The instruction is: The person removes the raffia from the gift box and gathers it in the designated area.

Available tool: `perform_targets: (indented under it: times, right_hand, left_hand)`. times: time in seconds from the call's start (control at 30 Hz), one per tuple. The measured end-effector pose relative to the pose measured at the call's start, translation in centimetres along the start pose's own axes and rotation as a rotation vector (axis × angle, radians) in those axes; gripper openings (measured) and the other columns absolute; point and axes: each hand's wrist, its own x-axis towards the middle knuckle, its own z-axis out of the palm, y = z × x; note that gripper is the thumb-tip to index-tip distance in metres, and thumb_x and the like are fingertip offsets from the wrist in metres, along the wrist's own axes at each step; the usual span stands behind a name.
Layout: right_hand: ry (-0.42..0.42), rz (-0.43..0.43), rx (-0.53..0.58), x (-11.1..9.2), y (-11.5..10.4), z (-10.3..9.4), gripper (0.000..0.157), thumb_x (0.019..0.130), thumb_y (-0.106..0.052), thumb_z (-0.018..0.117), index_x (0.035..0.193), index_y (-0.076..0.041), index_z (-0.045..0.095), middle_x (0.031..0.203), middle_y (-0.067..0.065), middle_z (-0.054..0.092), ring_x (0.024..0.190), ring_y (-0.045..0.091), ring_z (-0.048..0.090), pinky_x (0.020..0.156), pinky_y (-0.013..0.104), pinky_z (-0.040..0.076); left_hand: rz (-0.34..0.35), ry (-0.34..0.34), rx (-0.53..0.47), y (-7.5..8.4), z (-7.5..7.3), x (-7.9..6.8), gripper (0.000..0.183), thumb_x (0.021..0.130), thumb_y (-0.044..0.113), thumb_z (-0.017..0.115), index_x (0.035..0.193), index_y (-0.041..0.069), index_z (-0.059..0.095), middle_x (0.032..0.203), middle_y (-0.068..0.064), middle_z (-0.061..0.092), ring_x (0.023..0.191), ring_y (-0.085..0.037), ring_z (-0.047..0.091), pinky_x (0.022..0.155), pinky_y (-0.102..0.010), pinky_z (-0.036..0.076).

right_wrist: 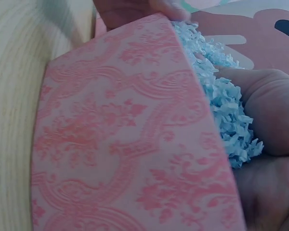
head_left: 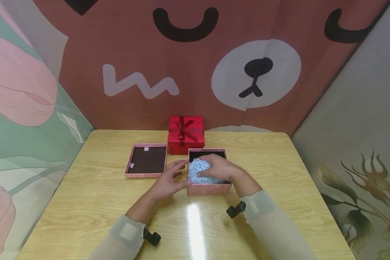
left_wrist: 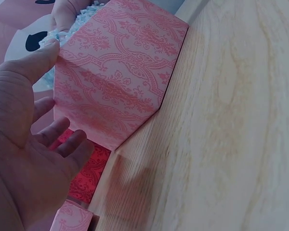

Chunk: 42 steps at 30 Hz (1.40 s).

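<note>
1. Taking the pink box as the clock's centre, with 12 o'clock at its far side, a pale left sleeve (head_left: 120,238) comes in from 8 o'clock and a pale right sleeve (head_left: 276,220) from 4, each carrying a small black device (head_left: 152,237) at the cuff.
2. Below the box, towards 6 o'clock, a bright streak of light (head_left: 196,231) reflects off the wood-grain surface (head_left: 263,155).
3. The left hand (head_left: 169,180) is at 9 o'clock, fingers spread and loose, its thumb touching the box's near left corner.
4. The pink box (head_left: 209,189) stands upright and uncovered on the surface, its outside patterned with scrollwork and its inside dark.
5. The right hand (head_left: 219,168) reaches into it, thumb and fingers curved around blue shredded paper (head_left: 198,167); some fingertips are hidden.
6. Between 9 and 10 o'clock lies a shallow pink lid (head_left: 147,160), dark inside facing up.
7. At 11 o'clock, just behind the box, sits a red gift box (head_left: 191,148) topped with a dark red bow (head_left: 184,129).
8. Farthest, towards 12, hangs a bear-printed backdrop (head_left: 195,61).
</note>
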Motion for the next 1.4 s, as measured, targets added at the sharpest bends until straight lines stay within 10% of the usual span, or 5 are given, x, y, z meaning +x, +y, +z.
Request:
perform_targets:
  times: [0.2,1.4]
  right_hand:
    - [0.044,0.014,0.005,-0.7,-0.3,-1.1,0.066,0.09,-0.028,0.081,0.147,-0.004,0.057,0.145,0.009,0.061,0.135,0.028,0.054,0.115,0.054,0.042]
    - [0.169,0.005,0.242,-6.3,3.0,-7.3,0.039,0.096,-0.014,0.075,0.133,-0.008,0.067,0.124,0.007,0.07,0.111,0.025,0.063,0.098,0.043,0.055]
  left_hand:
    - [0.003,-0.002,0.006,-0.3,0.0,0.1,0.077,0.091,0.026,0.083,0.158,0.032,0.044,0.155,0.002,0.043,0.143,-0.03,0.044,0.118,-0.049,0.04]
    - [-0.003,-0.003,-0.02,-0.6,0.0,0.1,0.082,0.088,0.026,0.085,0.159,0.022,0.044,0.155,0.001,0.042,0.142,-0.028,0.046,0.117,-0.049,0.041]
